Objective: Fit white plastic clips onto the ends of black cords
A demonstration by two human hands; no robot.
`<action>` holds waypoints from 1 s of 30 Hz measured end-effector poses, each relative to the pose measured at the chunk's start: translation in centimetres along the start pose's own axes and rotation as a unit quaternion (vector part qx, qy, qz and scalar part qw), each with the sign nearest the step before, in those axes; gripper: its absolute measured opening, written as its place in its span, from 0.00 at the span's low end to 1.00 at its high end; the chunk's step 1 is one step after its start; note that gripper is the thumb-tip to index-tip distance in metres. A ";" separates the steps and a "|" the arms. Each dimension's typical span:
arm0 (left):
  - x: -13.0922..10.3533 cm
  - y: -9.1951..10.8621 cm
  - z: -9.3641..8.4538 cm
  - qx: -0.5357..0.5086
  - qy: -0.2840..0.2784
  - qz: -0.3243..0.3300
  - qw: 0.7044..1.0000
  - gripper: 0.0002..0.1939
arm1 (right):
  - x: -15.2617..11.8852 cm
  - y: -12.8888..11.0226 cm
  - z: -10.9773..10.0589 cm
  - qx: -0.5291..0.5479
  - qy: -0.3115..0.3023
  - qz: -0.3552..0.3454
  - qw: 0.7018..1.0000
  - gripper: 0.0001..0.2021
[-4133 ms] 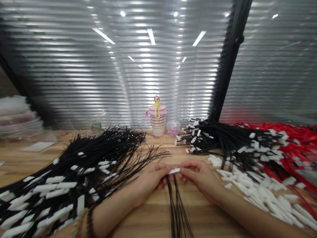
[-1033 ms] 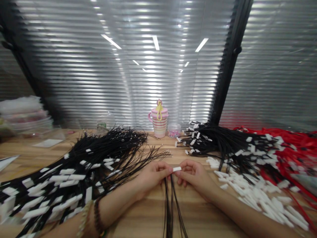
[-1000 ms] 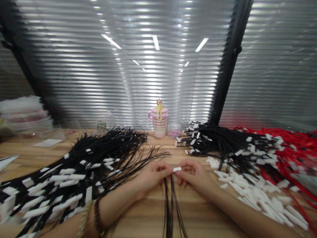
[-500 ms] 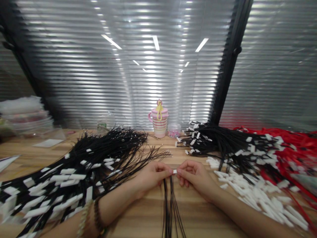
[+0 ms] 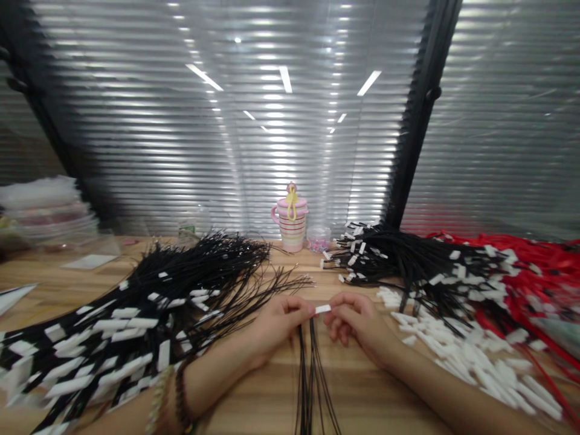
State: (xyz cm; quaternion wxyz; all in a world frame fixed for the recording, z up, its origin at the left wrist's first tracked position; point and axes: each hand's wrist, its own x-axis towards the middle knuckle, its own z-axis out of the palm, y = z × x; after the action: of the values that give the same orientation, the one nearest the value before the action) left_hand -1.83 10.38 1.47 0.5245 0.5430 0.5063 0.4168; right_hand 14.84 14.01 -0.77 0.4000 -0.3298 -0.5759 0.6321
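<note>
Several thin black cords [image 5: 310, 374] hang down from the fingers of my left hand [image 5: 285, 320], which is closed in a pinch at the middle of the table. A small white piece [image 5: 323, 309] sticks out to the right of that fingertip pinch. My right hand [image 5: 357, 320] is closed at the piece's right end, thumb and index finger pressed together against it. The cord ends inside my left fingers are hidden.
Black cords with white tags [image 5: 190, 272] cover the left side. At the right lie another black bundle [image 5: 399, 254], loose white pieces [image 5: 466, 356] and red cords [image 5: 544, 272]. A pink striped cup [image 5: 292, 229] and small jar [image 5: 319, 239] stand at the back.
More of the white piece now shows between my hands. My right fingers have shifted slightly right and up; my left hand is almost unmoved.
</note>
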 end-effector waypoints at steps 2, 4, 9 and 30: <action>0.1 -0.2 0.0 -0.012 -0.002 0.008 1.000 0.13 | 0.0 0.1 0.2 -0.050 -0.025 0.011 0.998 0.13; 0.1 -0.2 0.0 -0.020 -0.009 0.018 1.000 0.13 | 0.0 0.1 0.5 -0.097 -0.059 0.012 0.993 0.15; 0.0 -0.2 0.1 -0.033 -0.028 0.039 0.998 0.14 | -0.1 0.2 1.1 -0.114 -0.083 -0.011 0.990 0.15; 0.3 -0.6 0.1 0.003 0.009 0.008 1.000 0.17 | 0.0 0.6 1.5 -0.085 -0.073 -0.012 0.994 0.03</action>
State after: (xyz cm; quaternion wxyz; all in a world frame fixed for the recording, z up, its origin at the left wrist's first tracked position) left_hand -1.74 10.62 0.86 0.5149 0.5446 0.5077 0.4249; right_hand 13.48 13.31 -1.22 0.3348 -0.3087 -0.6589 0.5987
